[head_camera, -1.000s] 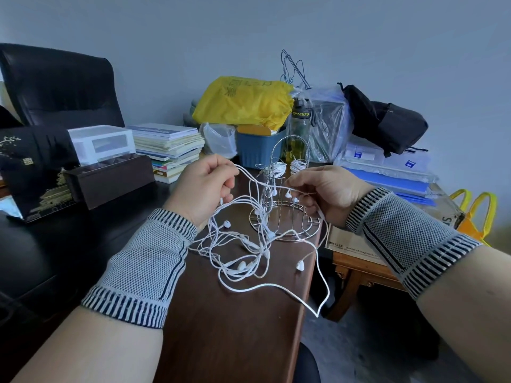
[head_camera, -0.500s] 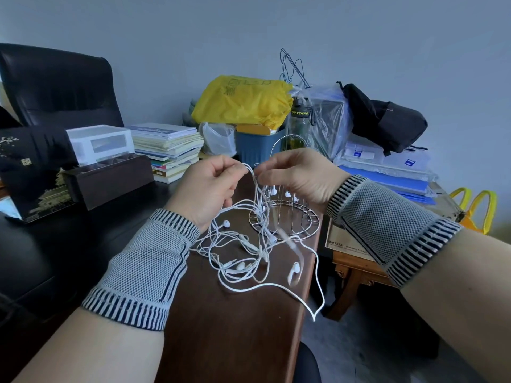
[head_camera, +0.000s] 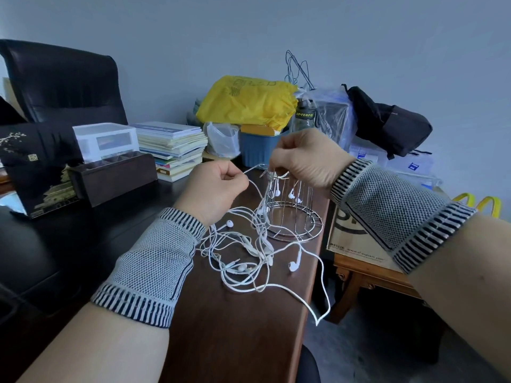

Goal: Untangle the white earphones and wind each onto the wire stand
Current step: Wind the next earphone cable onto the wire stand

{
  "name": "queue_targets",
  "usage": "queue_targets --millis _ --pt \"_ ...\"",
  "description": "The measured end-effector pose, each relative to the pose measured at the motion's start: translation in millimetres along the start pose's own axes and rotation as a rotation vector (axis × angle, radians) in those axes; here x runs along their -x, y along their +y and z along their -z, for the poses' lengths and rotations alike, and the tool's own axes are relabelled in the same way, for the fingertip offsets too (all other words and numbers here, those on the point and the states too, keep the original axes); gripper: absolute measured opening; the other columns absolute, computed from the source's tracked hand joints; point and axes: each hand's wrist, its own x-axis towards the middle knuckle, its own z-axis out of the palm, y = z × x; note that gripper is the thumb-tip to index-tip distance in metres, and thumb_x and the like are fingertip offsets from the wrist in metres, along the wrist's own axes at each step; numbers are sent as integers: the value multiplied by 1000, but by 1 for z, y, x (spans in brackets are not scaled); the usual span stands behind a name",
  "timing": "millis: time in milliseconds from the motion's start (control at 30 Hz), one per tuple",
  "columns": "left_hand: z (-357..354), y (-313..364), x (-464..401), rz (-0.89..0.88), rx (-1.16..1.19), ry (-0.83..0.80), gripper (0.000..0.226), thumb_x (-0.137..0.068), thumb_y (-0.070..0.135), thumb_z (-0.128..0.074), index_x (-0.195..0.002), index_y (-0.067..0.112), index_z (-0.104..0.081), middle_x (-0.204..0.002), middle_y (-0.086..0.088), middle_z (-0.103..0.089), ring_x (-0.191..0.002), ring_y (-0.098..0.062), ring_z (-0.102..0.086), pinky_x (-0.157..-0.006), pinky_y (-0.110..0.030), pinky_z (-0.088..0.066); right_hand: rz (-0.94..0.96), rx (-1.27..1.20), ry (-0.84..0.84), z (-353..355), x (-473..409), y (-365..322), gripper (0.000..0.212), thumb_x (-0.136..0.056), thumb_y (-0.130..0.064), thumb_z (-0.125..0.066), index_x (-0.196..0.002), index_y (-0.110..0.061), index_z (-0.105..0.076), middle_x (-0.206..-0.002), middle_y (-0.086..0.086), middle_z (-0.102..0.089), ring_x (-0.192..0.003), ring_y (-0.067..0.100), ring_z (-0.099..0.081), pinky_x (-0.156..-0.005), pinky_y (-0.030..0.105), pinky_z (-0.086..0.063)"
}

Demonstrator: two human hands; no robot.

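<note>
Desk (head_camera: 235,327) — hands pinch earphones (head_camera: 243,261) cord

Two hands (head_camera: 213,189) (head_camera: 304,158), one wire stand (head_camera: 293,217), one book stack (head_camera: 174,147) (tangled earphones (head_camera: 243,252) uncountable).

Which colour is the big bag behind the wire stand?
The bag is yellow, seen best in the head view, lying behind the wire stand.

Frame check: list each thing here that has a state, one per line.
left hand: pinches a white cord
right hand: pinches cords at the stand's top
white earphones: tangled, mostly on the desk
wire stand: upright, a few earbuds hanging inside
bottle: upright, capped
</note>
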Motion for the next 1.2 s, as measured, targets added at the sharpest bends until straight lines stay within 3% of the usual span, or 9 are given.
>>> queue_targets --millis 167,200,267,367,500,633,867,1067,1200 --pt "-1 2 0 -41 -123 14 18 -90 23 -62 -72 23 -64 -59 10 -58 -55 -6 -47 -59 -24 -36 -192 -572 -98 -2 1 0 16 -85 -2 -56 -70 -8 -52 -44 0 -42 -40 16 -44 -54 29 -37" --pt "0 -1 -1 -32 -128 25 18 -90 23 -62 -73 23 -64 -60 10 -59 -57 -6 -48 -61 -25 -38 -197 -523 -128 -2 2 3 14 -84 -1 -57 -73 -8 -53 -44 -2 -40 -40 15 -41 -54 28 -37" --pt "2 -8 -4 -8 -140 68 17 -88 27 -63 -72 24 -65 -62 10 -63 -62 -9 -53 -68 -31 -46 -131 -34 -140 2 3 7 8 -84 -5 -59 -79 -10 -62 -51 -5 -49 -47 13 -45 -53 24 -39" --pt "3 -10 -4 20 -167 107 17 -86 30 -62 -71 26 -65 -66 10 -66 -70 -13 -59 -81 -39 -52 -45 567 -76 5 3 10 15 -89 -19 -60 -96 -16 -72 -85 -4 -66 -77 13 -61 -71 25 -51" --pt "4 -6 -3 39 -248 141 12 -91 26 -59 -81 26 -67 -80 9 -70 -87 -17 -65 -89 -40 -51 -167 456 -305 7 8 8 23 -89 -31 -64 -76 -14 -74 -68 -7 -70 -47 -3 -52 -54 12 -42" --pt "2 -7 -2 39 -224 160 17 -90 25 -60 -75 30 -65 -81 7 -71 -88 -17 -66 -90 -41 -51 -113 551 -426 11 8 4 26 -82 -31 -71 -58 -24 -65 -44 -18 -56 -45 -6 -51 -60 16 -40" --pt "-3 -6 1 34 -197 136 16 -91 23 -61 -77 29 -65 -79 4 -72 -85 -20 -66 -81 -35 -52 -31 984 -508 1 8 -1 28 -89 -36 -63 -75 -12 -57 -65 -2 -45 -55 10 -39 -47 17 -38" --pt "-7 -9 3 48 -201 103 11 -92 22 -61 -87 19 -70 -82 -2 -72 -84 -23 -66 -75 -34 -51 -59 758 -594 5 10 4 37 -81 -38 -71 -57 -12 -61 -53 -6 -49 -51 9 -46 -72 33 -53" --pt "-11 -11 4 39 -211 78 16 -93 25 -60 -80 18 -68 -64 1 -65 -58 -16 -57 -57 -27 -47 -130 415 -365 1 4 19 29 -77 -33 -72 -57 -12 -68 -61 9 -61 -57 18 -51 -75 39 -56"
